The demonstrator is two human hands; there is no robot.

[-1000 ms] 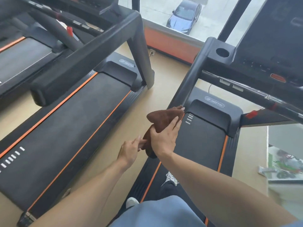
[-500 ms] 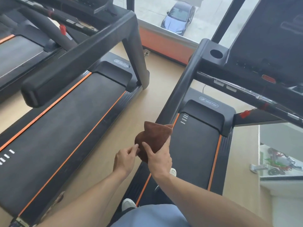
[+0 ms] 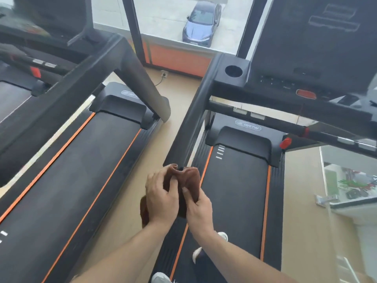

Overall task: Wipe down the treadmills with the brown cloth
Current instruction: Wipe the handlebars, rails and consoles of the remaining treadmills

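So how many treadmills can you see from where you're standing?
3. One underfoot at right, with the brown cloth at its handrail end; one to its left; a third at the far left edge, mostly cut off. More may lie beyond the frame.

Both bare forearms reach forward from the lower edge, converging toward the middle. The left hand [image 3: 162, 196] is curled, fingers bent inward, gripping the brown cloth [image 3: 190, 180]. The right hand [image 3: 199, 209] is close beside it, thumb and fingers pinching the same cloth.
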